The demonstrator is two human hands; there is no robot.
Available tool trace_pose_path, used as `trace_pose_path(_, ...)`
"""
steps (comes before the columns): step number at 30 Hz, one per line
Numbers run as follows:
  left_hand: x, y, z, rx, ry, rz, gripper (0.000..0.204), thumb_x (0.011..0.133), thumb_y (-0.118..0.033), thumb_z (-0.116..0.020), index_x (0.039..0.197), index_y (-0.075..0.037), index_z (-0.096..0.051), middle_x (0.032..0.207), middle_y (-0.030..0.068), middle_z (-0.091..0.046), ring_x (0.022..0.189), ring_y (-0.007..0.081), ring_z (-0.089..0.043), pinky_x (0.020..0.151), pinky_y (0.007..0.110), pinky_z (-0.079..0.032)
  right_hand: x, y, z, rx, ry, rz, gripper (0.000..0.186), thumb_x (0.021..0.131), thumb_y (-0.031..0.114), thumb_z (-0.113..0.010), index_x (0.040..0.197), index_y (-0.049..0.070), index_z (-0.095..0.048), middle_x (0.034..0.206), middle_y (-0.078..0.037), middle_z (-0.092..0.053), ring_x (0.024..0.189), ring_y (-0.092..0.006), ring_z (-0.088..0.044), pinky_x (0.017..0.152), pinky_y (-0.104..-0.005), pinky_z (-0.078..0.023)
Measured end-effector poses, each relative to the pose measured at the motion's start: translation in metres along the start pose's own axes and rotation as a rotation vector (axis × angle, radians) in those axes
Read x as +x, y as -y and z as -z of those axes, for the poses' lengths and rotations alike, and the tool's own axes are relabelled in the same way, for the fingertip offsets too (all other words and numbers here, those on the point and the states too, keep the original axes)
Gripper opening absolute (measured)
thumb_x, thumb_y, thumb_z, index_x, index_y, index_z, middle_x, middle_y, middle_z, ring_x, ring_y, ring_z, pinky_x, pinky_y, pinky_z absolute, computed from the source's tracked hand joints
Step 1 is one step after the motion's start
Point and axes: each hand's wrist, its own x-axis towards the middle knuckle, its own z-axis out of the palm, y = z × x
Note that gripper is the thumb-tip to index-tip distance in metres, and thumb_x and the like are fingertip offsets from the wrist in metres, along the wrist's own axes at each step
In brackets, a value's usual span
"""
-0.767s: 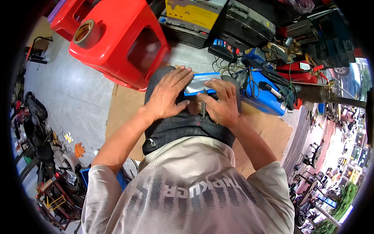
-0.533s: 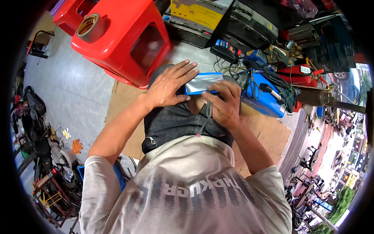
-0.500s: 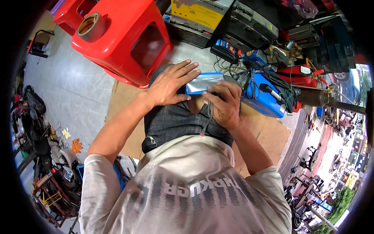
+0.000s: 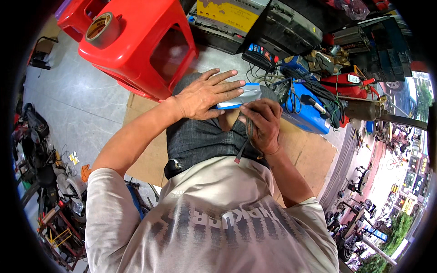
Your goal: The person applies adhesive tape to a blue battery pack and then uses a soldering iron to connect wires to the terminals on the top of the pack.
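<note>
A blue flat pack with silver tape on its face [image 4: 251, 93] lies across my lap on dark jeans [image 4: 195, 141]. My left hand [image 4: 209, 95] lies over the pack's left part, fingers stretched and apart. My right hand [image 4: 261, 123] is curled at the pack's lower edge, thumb and fingers pinched on something I cannot make out. A grey lead with a red tip [image 4: 237, 159] dangles below that hand, partly hidden by it.
A red plastic stool [image 4: 132, 36] bearing a tape roll [image 4: 111, 34] stands upper left. Batteries [image 4: 291, 25], a blue case with cables and scissors [image 4: 309, 123] and a red extinguisher [image 4: 341, 84] are right. Cardboard [image 4: 309, 150] lies under me. Bike parts [image 4: 45, 177] crowd the left edge.
My left hand has slid rightward over the pack, covering more of it. My right hand has shifted slightly downward and curled more. The grey lead hangs lower and more visibly.
</note>
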Motion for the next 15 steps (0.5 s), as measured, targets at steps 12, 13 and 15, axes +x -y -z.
trace_pose_path(12, -0.006, -0.004, -0.008, -0.032, -0.057, -0.005, 0.071, 0.100, -0.032, -0.077, 0.167, -0.020, -0.057, 0.182, 0.0042, -0.043, 0.173, 0.0323, -0.029, 0.138, 0.064, -0.026, -0.002, 0.001, -0.002, 0.038, 0.012, -0.084, 0.030, 0.091, 0.023, -0.088, 0.119, 0.012, -0.084, 0.120, -0.005, -0.078, 0.119, -0.0316, -0.066, 0.107, -0.0448, -0.049)
trace_pose_path(13, -0.007, -0.005, -0.010, -0.035, -0.078, -0.006, 0.069, 0.101, -0.032, -0.077, 0.166, -0.020, -0.058, 0.181, 0.0041, -0.044, 0.172, 0.0324, -0.030, 0.137, 0.064, -0.027, -0.001, 0.002, -0.003, 0.039, -0.003, -0.084, 0.029, 0.091, 0.023, -0.088, 0.119, 0.014, -0.084, 0.120, -0.003, -0.078, 0.118, -0.0305, -0.066, 0.105, -0.0441, -0.048)
trace_pose_path(15, -0.008, -0.006, -0.015, -0.034, -0.124, 0.002, 0.067, 0.101, -0.033, -0.077, 0.164, -0.020, -0.060, 0.179, 0.0040, -0.047, 0.171, 0.0325, -0.033, 0.137, 0.064, -0.028, 0.002, 0.003, -0.005, 0.040, -0.031, -0.083, 0.029, 0.091, 0.024, -0.087, 0.119, 0.018, -0.084, 0.120, 0.001, -0.078, 0.115, -0.0282, -0.068, 0.101, -0.0428, -0.048)
